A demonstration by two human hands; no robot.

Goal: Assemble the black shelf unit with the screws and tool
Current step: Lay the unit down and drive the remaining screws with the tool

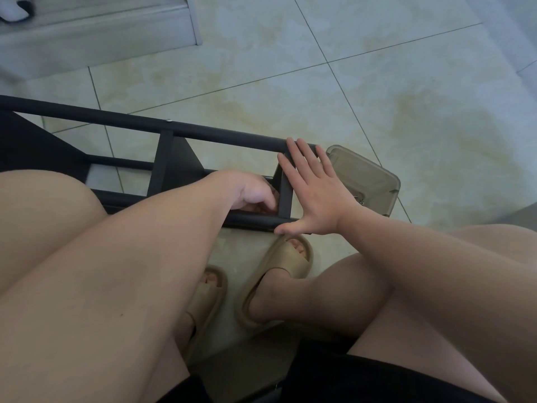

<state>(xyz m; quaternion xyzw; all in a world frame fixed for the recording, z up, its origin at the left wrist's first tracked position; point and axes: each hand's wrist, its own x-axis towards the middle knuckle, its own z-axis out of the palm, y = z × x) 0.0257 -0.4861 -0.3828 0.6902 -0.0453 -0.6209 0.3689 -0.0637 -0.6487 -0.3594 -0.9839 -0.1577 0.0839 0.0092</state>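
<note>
One black shelf unit (pixel 220 136) of matte round tubes and flat crossbars lies on the glossy tiled floor (pixel 377 97). One smoky translucent plastic box (pixel 366 175) sits at its right end, and two beige moulded slippers (pixel 279 274) are near it. The right hand (pixel 313 196) lies flat on that end, fingers straight and spread. The left hand (pixel 250 193) curls inside the frame; whether it holds anything I cannot tell.

Fingertips of left grip (pixel 250 191) tucked behind black shelf unit (pixel 220 136) upright, hold unclear. That unit cut off at left edge. Partly behind right grip (pixel 312 196): brown container (pixel 366 173), contents too small. Top-left, black-white object (pixel 14 8) cropped.
</note>
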